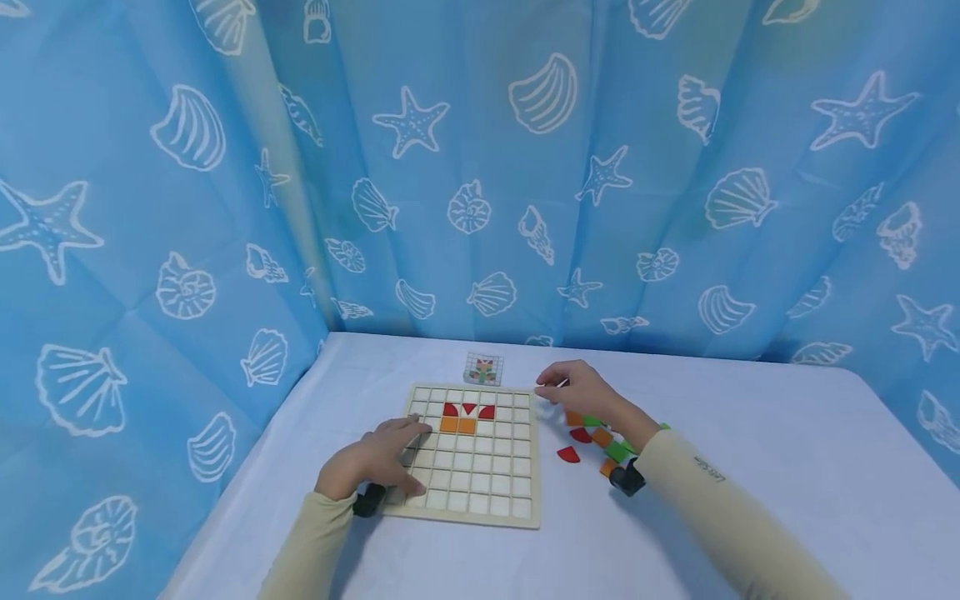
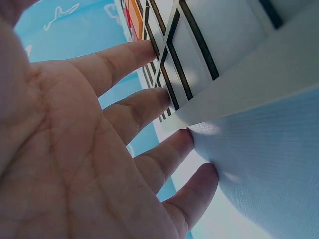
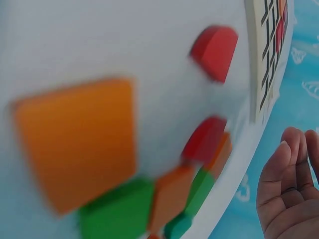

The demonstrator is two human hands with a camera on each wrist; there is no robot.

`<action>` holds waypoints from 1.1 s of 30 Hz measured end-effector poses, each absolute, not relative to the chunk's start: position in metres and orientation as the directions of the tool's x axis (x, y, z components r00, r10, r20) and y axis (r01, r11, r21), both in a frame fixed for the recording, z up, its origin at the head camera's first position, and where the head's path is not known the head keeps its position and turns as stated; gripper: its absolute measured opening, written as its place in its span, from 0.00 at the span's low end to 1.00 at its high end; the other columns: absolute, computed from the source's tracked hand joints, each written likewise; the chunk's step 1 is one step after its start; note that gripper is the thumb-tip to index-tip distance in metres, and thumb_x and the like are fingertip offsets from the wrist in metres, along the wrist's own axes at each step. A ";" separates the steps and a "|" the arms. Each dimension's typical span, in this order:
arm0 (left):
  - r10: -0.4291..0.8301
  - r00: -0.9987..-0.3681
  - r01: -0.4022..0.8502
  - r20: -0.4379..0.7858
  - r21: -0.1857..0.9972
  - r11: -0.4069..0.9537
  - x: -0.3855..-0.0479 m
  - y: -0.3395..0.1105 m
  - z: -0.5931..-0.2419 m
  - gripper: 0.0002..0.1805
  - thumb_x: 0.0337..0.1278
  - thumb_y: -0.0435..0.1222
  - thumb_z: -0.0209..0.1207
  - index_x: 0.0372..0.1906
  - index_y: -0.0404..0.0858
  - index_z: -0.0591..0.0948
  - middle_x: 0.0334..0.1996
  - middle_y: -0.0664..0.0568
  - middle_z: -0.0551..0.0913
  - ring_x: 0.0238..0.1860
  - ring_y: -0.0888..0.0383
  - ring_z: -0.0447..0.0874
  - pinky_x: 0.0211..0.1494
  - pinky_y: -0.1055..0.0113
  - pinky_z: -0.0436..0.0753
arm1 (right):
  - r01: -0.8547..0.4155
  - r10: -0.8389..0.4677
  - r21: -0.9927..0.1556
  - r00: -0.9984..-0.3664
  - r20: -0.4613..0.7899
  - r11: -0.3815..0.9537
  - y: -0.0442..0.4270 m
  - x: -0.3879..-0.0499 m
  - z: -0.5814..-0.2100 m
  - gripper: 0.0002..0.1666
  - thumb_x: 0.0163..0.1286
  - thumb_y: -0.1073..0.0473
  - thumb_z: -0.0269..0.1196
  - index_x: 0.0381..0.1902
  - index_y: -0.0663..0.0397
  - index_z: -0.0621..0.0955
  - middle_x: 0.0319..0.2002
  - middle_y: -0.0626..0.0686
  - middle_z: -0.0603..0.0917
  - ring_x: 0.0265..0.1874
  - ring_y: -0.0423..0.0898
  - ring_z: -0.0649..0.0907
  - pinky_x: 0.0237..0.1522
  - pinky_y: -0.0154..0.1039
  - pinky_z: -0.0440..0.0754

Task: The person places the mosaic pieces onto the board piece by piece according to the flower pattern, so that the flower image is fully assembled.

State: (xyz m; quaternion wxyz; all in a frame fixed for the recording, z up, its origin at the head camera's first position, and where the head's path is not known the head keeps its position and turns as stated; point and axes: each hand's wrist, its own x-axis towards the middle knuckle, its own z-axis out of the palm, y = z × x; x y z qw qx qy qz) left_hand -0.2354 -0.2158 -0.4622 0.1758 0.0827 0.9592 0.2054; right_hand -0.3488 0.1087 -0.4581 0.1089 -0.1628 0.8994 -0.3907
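A square grid board (image 1: 536,483) lies on the table, with orange squares (image 1: 457,425) and red pieces (image 1: 486,412) in its upper cells. My left hand (image 1: 382,458) rests on its left side, fingers spread; in the left wrist view, two fingertips of the left hand (image 2: 94,129) touch the board's edge (image 2: 239,99) and the lower two are beside it. My right hand (image 1: 585,394) is just off the board's upper right corner. Its fingers are loosely bent, thumb near them, and no piece shows in the right hand (image 3: 291,189) in the right wrist view.
Loose orange, green and red pieces (image 1: 568,455) lie right of the board, partly under my right forearm. The right wrist view shows an orange square (image 3: 77,144) up close. A small patterned card (image 1: 483,368) lies behind the board. A blue curtain (image 1: 465,167) hangs behind the table.
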 end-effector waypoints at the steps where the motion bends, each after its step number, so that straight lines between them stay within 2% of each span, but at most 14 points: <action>1: 0.230 -0.925 0.086 -0.304 0.422 0.902 -0.235 -0.216 -0.462 0.48 0.40 0.45 0.78 0.71 0.44 0.68 0.76 0.43 0.59 0.77 0.41 0.53 0.73 0.34 0.56 | -0.200 -0.367 -0.734 -0.928 -0.071 0.649 0.113 -0.348 -0.458 0.14 0.69 0.52 0.65 0.48 0.52 0.84 0.42 0.51 0.84 0.37 0.47 0.83 0.37 0.37 0.84; 12: 0.228 -0.927 0.086 -0.299 0.422 0.903 -0.233 -0.218 -0.463 0.49 0.39 0.45 0.78 0.71 0.44 0.69 0.76 0.43 0.59 0.76 0.41 0.53 0.73 0.33 0.55 | -0.171 -0.319 -0.689 -0.943 -0.092 0.704 0.151 -0.349 -0.462 0.15 0.69 0.51 0.65 0.50 0.51 0.83 0.44 0.52 0.83 0.41 0.48 0.81 0.40 0.37 0.84; 18: 0.235 -0.926 0.093 -0.297 0.424 0.901 -0.235 -0.216 -0.462 0.48 0.39 0.44 0.78 0.71 0.44 0.69 0.76 0.43 0.59 0.76 0.41 0.53 0.73 0.33 0.55 | -0.151 -0.294 -0.656 -0.949 -0.114 0.739 0.167 -0.347 -0.464 0.16 0.68 0.52 0.66 0.50 0.53 0.83 0.43 0.52 0.83 0.42 0.48 0.80 0.39 0.37 0.85; 26: 0.235 -0.927 0.095 -0.293 0.423 0.901 -0.236 -0.222 -0.459 0.48 0.40 0.44 0.78 0.71 0.44 0.68 0.76 0.42 0.59 0.76 0.41 0.53 0.72 0.31 0.54 | -0.152 -0.297 -0.663 -0.948 -0.111 0.733 0.174 -0.346 -0.464 0.15 0.69 0.52 0.65 0.50 0.54 0.83 0.43 0.53 0.84 0.40 0.48 0.80 0.39 0.37 0.84; 33: 0.240 -0.924 0.102 -0.297 0.413 0.905 -0.238 -0.219 -0.464 0.49 0.39 0.46 0.78 0.70 0.45 0.68 0.76 0.43 0.59 0.76 0.41 0.53 0.73 0.34 0.56 | -0.188 -0.328 -0.637 -0.939 -0.108 0.748 0.178 -0.328 -0.464 0.14 0.69 0.55 0.65 0.48 0.55 0.83 0.41 0.51 0.84 0.36 0.45 0.81 0.37 0.35 0.84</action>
